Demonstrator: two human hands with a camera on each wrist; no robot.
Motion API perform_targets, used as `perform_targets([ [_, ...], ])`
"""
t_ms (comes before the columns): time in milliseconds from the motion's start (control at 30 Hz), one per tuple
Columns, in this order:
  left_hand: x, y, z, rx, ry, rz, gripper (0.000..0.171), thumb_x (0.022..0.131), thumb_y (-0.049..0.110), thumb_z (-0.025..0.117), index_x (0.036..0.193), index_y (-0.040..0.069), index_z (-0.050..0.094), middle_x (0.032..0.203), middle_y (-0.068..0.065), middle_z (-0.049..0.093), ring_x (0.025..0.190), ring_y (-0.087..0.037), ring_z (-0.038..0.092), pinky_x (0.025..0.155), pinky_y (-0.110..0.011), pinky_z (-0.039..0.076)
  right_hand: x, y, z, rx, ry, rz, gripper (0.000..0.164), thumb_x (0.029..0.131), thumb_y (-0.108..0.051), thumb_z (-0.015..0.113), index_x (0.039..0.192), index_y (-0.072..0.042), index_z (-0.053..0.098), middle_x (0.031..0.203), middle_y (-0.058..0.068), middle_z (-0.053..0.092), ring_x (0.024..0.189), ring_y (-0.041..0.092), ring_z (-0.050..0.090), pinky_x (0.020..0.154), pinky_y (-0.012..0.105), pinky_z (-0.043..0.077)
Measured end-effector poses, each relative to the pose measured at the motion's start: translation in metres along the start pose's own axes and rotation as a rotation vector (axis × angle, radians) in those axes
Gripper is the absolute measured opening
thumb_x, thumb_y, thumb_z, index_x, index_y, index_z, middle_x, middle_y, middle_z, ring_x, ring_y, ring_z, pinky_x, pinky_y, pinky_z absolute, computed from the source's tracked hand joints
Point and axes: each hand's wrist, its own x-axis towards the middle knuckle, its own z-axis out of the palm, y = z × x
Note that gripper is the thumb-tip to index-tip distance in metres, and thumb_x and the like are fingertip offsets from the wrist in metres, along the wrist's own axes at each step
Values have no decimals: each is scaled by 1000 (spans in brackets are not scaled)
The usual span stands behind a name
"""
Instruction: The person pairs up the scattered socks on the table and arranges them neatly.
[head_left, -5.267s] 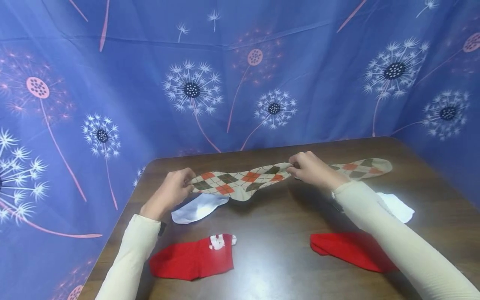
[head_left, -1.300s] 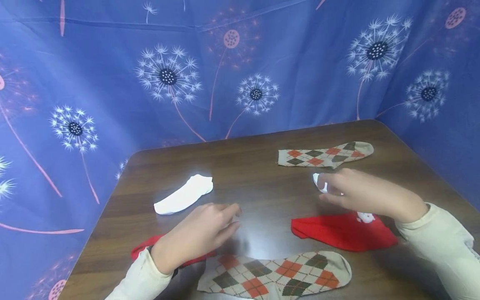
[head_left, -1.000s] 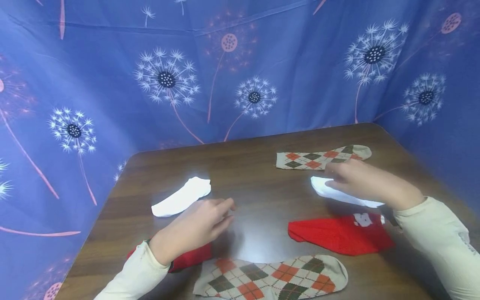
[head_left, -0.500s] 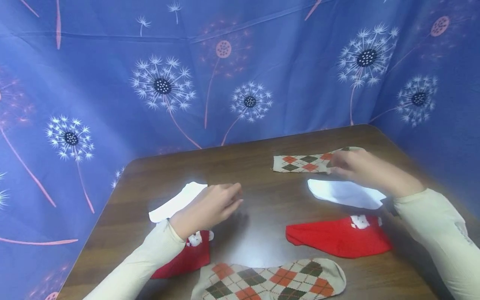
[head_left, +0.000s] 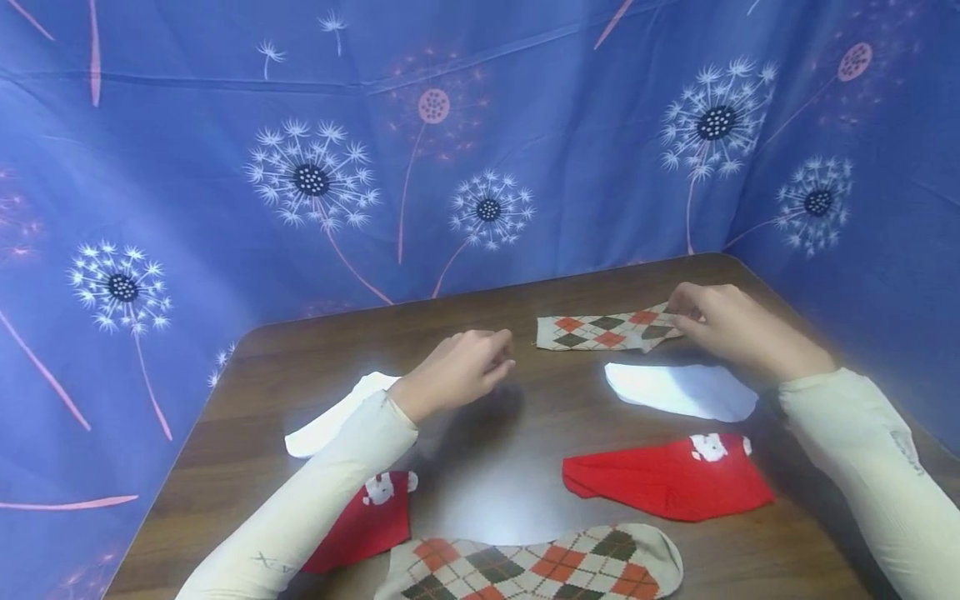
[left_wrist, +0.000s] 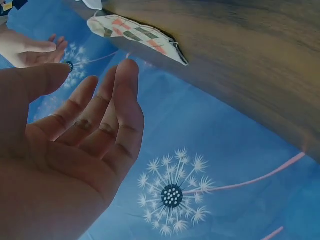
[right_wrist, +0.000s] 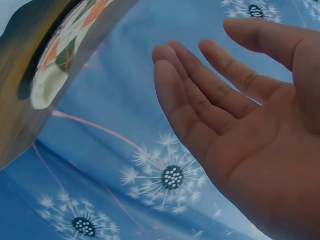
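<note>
Fingers of my left hand [head_left: 456, 372] and right hand [head_left: 738, 327], slightly bent, thumbs apart, hold nothing; below and between them lies the nearest argyle sock [head_left: 592, 332]. I judge pinching both ends lightly best.

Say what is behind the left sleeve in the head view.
Part of one white sock shows above the left sleeve and part of one red sock below it, both on the table. What the sleeve covers of each cannot be seen.
</note>
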Motion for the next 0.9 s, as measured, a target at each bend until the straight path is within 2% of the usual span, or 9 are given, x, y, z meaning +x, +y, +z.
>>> perform_targets([
  [167,13,0,11,-29,-9,-3,10,86,25,56,91,17,55,78,10,58,69,-3,55,59,-23,48,-1,13,0,4,47,21,16,83,-14,59,98,-7,59,88,6,63,84,23,58,72,42,44],
  [367,31,8,30,-83,-29,4,8,86,25,56,90,20,53,81,12,57,72,1,54,62,-21,47,-2,35,4,-38,100,49,23,83,-12,56,104,-1,56,90,15,64,85,33,59,72,48,44],
  [633,52,11,36,-29,33,88,8,85,20,53,91,16,54,77,9,53,61,-5,49,51,-20,41,5,52,12,25,136,70,26,84,-13,56,107,-1,54,96,20,62,89,36,58,72,49,43],
  [767,59,9,40,-3,32,93,12,84,20,54,95,15,55,80,7,54,61,-7,48,50,-21,40,11,60,15,56,156,55,31,84,-14,57,110,1,52,103,23,59,96,38,54,79,51,40],
  [900,67,4,47,18,15,74,15,85,21,53,99,15,55,86,6,54,65,-7,48,53,-22,42,11,69,18,64,119,74,42,83,-16,59,118,4,46,113,25,53,104,41,48,85,54,36],
])
